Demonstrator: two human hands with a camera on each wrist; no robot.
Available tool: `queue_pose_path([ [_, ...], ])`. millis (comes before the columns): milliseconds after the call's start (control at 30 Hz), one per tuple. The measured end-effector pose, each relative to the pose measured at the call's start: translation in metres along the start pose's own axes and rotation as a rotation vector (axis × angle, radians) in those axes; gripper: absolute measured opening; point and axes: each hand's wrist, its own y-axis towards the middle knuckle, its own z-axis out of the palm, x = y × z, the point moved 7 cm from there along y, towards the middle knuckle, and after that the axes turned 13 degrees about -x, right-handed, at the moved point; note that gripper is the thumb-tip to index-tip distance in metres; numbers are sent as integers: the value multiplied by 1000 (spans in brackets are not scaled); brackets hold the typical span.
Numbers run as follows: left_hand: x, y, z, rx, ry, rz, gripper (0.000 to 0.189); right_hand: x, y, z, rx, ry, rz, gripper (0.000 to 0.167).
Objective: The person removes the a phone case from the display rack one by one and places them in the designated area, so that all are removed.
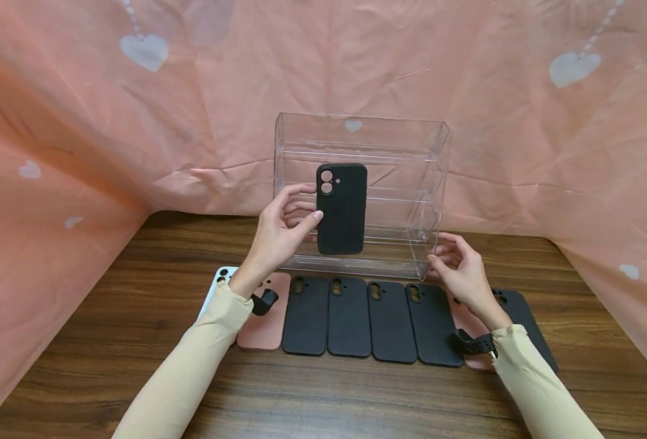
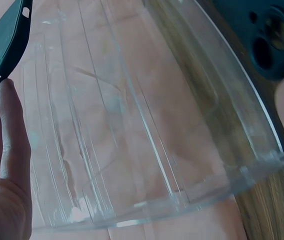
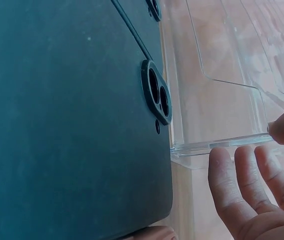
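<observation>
My left hand pinches a black phone case by its left edge. The case stands upright, back towards me, in front of a clear acrylic tiered rack. In the left wrist view, fingertips touch the lower edge of that case. At the rack's lower right side, my right hand holds the side wall between thumb and fingers. The right wrist view shows the fingertips against that clear wall.
A row of phone cases lies on the wooden table before the rack: a white one, pink ones and several black ones. My forearms reach over both ends of the row. Pink heart-print cloth encloses the back and sides.
</observation>
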Motion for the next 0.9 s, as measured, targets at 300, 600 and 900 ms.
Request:
queue_pose_path([
  [300,3,-13,-21,53,30,-67,44,-1,-1,-1,-2,13,-3,53],
  [600,5,-27,-48,64,82,-129,43,0,0,-2,-4,14,1,53],
  [900,6,-39,-71,81,125,-120,43,1,-1,-2,-10,19,3,52],
])
